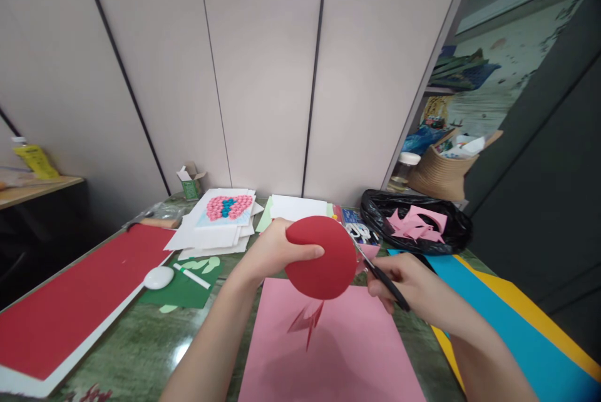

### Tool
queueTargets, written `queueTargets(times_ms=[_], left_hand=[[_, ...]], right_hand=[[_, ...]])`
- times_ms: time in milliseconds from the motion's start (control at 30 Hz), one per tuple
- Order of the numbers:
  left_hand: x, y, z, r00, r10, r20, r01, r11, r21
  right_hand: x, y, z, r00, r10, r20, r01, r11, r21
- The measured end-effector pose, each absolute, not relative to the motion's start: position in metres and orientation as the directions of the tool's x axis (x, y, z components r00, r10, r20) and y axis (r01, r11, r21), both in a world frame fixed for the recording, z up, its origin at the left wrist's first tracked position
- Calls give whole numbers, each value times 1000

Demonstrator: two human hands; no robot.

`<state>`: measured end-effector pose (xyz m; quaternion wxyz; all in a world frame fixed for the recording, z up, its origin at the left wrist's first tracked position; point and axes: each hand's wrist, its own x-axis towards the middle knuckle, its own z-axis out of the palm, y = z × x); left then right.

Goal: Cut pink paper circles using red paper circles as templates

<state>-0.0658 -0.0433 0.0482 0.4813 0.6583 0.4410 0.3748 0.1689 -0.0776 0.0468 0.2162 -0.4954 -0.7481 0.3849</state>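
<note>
My left hand (272,250) pinches a round red paper piece (323,261) and holds it above a pink sheet (328,358). My right hand (408,286) is wrapped round black-handled scissors (382,280), whose blades meet the right edge of the red piece. A jagged red paper scrap (307,320) hangs in the air below the red piece, over the pink sheet.
A large red sheet on a white board (70,308) lies at left, with a green sheet (188,283), a white oval object (158,277) and a glue stick (192,277). White papers bearing a pink heart craft (228,208) lie behind. Blue (493,314) and yellow sheets at right; a black bag of pink scraps (417,220).
</note>
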Motion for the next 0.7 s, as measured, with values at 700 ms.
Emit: queueTargets(times_ms=[700], left_hand=[[-68, -42, 52, 442, 896, 25, 324, -186, 928]], right_hand=[[166, -77, 49, -417, 902, -114, 609, 184, -772]])
